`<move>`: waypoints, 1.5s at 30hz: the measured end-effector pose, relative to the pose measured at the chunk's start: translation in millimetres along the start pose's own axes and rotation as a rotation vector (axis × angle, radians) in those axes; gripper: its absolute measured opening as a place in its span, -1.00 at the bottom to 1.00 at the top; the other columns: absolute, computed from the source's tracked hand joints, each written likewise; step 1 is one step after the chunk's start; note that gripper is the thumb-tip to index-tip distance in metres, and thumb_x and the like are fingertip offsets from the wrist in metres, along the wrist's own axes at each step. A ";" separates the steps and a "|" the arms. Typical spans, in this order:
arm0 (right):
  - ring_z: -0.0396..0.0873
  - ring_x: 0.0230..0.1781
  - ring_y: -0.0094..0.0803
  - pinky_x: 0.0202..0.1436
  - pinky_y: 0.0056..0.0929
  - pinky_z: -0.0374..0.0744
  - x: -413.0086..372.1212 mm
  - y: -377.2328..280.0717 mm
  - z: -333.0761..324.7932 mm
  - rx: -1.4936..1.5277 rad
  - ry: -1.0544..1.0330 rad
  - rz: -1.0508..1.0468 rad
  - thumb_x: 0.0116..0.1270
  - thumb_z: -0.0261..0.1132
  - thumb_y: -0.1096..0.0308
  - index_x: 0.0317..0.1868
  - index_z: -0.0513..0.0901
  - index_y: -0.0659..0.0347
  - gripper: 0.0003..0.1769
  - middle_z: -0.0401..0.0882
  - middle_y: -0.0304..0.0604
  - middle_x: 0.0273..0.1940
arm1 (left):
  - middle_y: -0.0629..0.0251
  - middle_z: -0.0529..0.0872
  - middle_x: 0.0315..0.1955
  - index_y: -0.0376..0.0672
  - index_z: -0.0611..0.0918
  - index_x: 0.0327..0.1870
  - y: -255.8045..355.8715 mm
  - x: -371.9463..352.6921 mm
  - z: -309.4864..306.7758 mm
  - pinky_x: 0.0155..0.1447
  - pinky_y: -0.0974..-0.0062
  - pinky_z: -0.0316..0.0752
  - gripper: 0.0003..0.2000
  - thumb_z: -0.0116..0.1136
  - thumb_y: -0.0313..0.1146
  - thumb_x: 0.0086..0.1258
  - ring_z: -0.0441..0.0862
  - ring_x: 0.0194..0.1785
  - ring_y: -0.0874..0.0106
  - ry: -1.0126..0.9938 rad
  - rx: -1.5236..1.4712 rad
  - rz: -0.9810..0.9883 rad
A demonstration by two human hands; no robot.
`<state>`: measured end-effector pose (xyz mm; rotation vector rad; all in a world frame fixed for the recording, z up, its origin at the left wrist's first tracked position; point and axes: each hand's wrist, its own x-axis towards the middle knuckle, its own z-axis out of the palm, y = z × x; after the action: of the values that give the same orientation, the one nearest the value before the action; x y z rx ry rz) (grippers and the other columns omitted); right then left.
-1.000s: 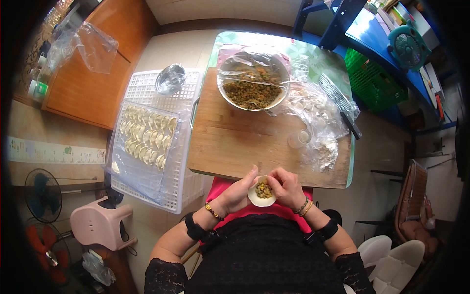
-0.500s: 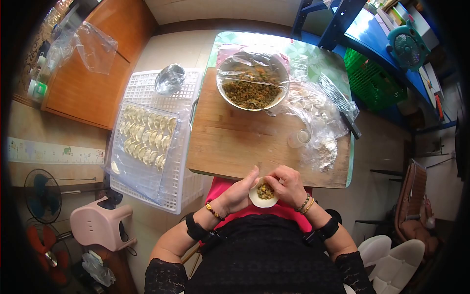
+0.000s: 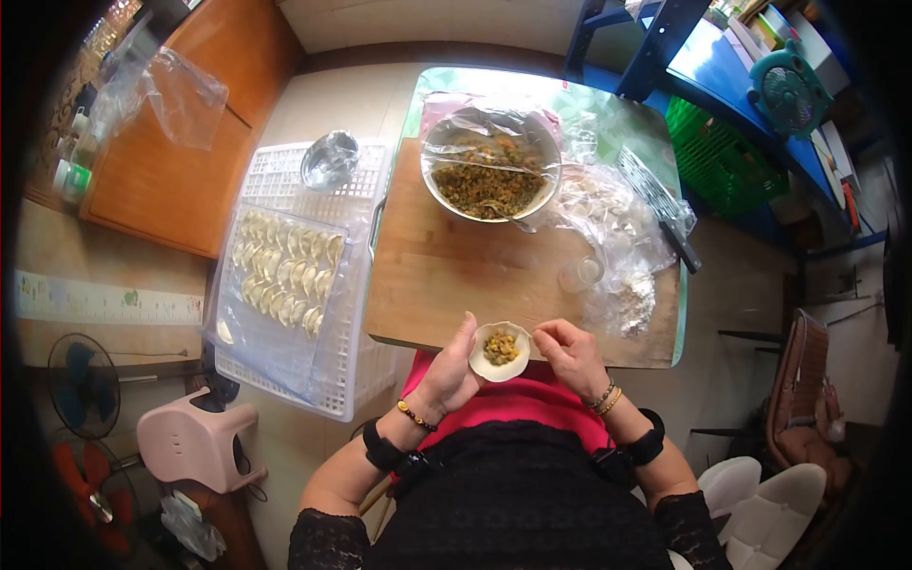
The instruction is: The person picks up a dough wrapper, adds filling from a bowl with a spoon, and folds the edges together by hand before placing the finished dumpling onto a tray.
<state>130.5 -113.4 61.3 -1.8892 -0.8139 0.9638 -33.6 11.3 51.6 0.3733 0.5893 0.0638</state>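
My left hand [image 3: 451, 373] cups a round white dumpling wrapper [image 3: 482, 369], its thumb standing up at the left rim. A mound of chopped yellow-green filling [image 3: 501, 349] lies in the middle of the wrapper, which is unfolded. My right hand [image 3: 570, 356] is at the wrapper's right edge with its fingers curled and thumb and fingertips together; whether they pinch the rim I cannot make out. Ahead, on the wooden board [image 3: 446, 275], stands a large metal bowl [image 3: 553, 190] of filling, partly covered by plastic film, with a spoon [image 3: 518, 223] in it.
Rows of folded dumplings [image 3: 290, 266] lie on a plastic-lined tray [image 3: 332, 370] to the left, near a metal bowl [image 3: 329, 160]. On the right are a small glass jar [image 3: 581, 274], flour [image 3: 635, 312], plastic-wrapped dough pieces [image 3: 598, 204] and a black-handled knife [image 3: 679, 244].
The wrapper, held in my left hand, has risen slightly toward the board and now faces up more openly. My right hand has drawn back from over the filling to the wrapper's right side.
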 end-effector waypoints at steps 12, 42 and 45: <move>0.63 -0.49 -0.31 -0.25 -0.36 0.50 1.4 -11.8 8.1 -0.214 0.055 -0.189 0.34 0.30 0.27 -0.35 0.73 0.26 -0.77 0.68 -0.10 -0.49 | 0.04 0.49 0.27 -0.32 0.35 0.36 -3.1 -2.8 2.9 0.46 0.18 0.33 -0.31 -0.49 0.17 0.61 0.45 0.35 0.20 -0.017 0.015 0.086; 0.43 0.22 -0.13 0.17 -0.18 0.40 -7.6 -24.1 15.7 -0.534 0.057 -0.870 -0.03 0.46 0.43 -0.07 0.65 0.02 -0.58 0.47 -0.15 0.16 | 0.15 0.53 0.23 -0.23 0.38 0.33 8.3 1.1 6.8 0.37 0.19 0.41 -0.40 -0.43 0.11 0.63 0.48 0.31 0.29 -0.088 -0.163 0.108; 0.44 0.22 -0.13 0.18 -0.19 0.40 -4.9 -20.5 16.5 -0.564 0.080 -0.924 0.00 0.47 0.43 -0.22 0.67 0.03 -0.72 0.50 -0.14 0.13 | 0.17 0.55 0.20 -0.22 0.40 0.33 6.5 -1.3 4.9 0.34 0.20 0.44 -0.41 -0.39 0.11 0.62 0.51 0.27 0.31 -0.058 -0.147 0.110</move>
<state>110.6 -102.2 75.2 -1.6421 -1.8143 0.0741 -31.6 15.5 58.4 0.2640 0.5036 0.2000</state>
